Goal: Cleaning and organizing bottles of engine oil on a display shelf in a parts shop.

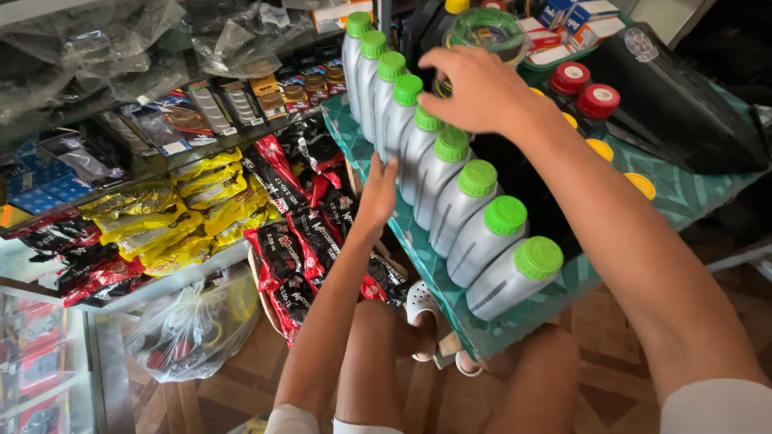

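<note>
Bare knees sit at six o'clock beneath a green table (683, 201) bearing a row of silver bottles (458, 205) with green caps. At ten o'clock the left hand (378, 193) presses flat, fingers extended, against their sides; farther, at twelve, the right hand (470, 88) curls loosely over one cap (429, 119), its grasp unclear.

A tight row of silver bottles with green caps (450, 201) lines the front edge of the worktop (683, 193), leaving no gap between them. Behind the row, black bottles (515, 181), red lids (583, 88) and a black bag (683, 112) fill the surface. In front of the row, packets (297, 241) hang close, with a narrow passage between. Below the row, open floor (241, 378) beside a plastic bag (193, 329).
</note>
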